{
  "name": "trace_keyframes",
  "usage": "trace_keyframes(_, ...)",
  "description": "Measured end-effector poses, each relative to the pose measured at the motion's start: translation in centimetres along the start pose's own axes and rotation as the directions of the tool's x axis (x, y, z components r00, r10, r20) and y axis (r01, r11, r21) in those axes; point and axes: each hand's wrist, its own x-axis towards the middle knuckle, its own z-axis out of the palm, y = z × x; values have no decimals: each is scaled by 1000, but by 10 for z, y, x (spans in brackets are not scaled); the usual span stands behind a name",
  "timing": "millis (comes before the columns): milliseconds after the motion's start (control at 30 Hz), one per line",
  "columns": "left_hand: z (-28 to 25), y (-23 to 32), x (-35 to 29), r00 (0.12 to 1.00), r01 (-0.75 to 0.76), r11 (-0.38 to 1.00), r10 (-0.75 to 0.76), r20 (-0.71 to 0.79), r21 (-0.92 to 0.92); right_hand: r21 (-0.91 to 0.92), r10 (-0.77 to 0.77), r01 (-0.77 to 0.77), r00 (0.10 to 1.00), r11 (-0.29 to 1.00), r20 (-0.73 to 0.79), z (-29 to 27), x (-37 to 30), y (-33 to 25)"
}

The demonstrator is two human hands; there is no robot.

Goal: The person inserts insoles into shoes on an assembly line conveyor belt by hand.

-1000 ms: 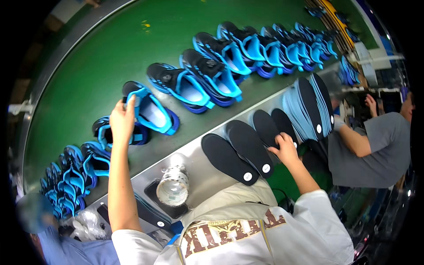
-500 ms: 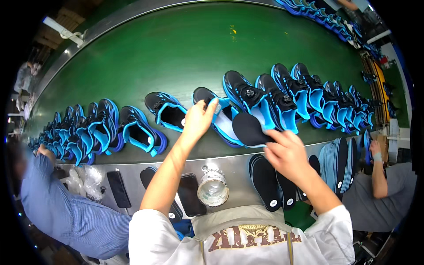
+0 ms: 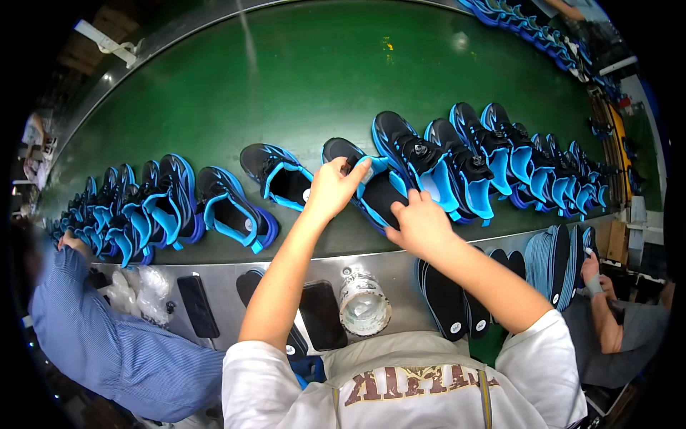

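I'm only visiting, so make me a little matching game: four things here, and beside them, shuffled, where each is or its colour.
1. Conveyor belt
2. Speckled container
3. Left hand
4. Right hand

A. Near the heel of a shoe
B. Beside a black phone
C. Green
D. Nearer that shoe's toe

Pairs: 1-C, 2-B, 3-D, 4-A

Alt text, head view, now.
A person's left hand grips a black-and-blue shoe near its opening while the right hand touches the black insole inside. More such shoes line the green surface on both sides; insole stacks lie on the metal ledge nearer the wearer.
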Motion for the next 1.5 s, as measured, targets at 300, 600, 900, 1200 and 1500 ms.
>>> trace_keyframes(300, -2, -2, 2, 998, 12, 995, -6, 59, -103, -8, -336, 336, 941, 942, 45, 18, 35, 9)
trace_keyframes(600, 1, -2, 2, 995, 75, 994, -69, 72, -84, -188, -339, 370, 924, 910, 180, 49, 52, 18)
trace_keyframes(900, 5, 1, -5, 999, 13, 999, -14, 33, 43, -221, -310, 423, 858, 879, 410, 40, 59, 12)
trace_keyframes(1200, 11, -2, 2, 904, -213, 910, 321, -282, 355, -286, -371, 662, 668, 693, 645, 34, 77, 11)
trace_keyframes(1500, 21, 0, 2, 863, -401, 519, 491, 121, 755, -56, -412, 484, 794, 873, 447, 21, 25, 22)
